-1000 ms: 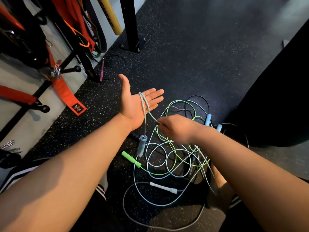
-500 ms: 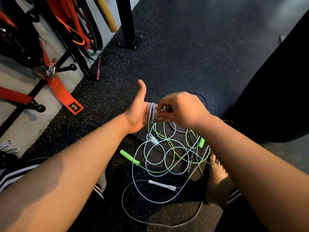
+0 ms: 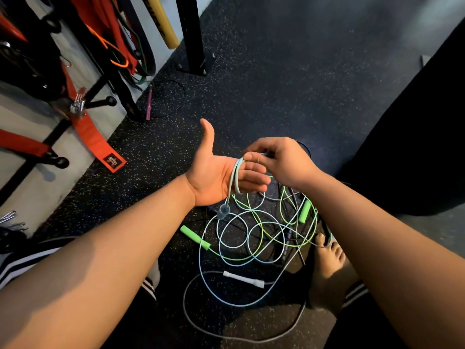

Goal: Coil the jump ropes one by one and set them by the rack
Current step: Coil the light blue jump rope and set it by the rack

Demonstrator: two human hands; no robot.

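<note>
Pale-blue jump rope [image 3: 232, 180] — looped over the straight fingers of the left hand [image 3: 214, 178], thumb raised; handle [image 3: 223, 210] hung below. Right hand [image 3: 285, 163] pinched the loop's top. Remaining ropes [image 3: 261, 238] — tangled on floor [image 3: 276, 84].

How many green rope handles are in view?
2. Left green handle: just left of the rope tangle. Right green handle: at the tangle's right edge. Others may be hidden.

Blue rope [image 3: 232, 178] looped over the open left hand [image 3: 214, 175].
Right hand [image 3: 284, 162] pinches its top; the handle [image 3: 223, 210] dangles below, above tangled ropes [image 3: 254, 238] on the floor [image 3: 276, 84].
</note>
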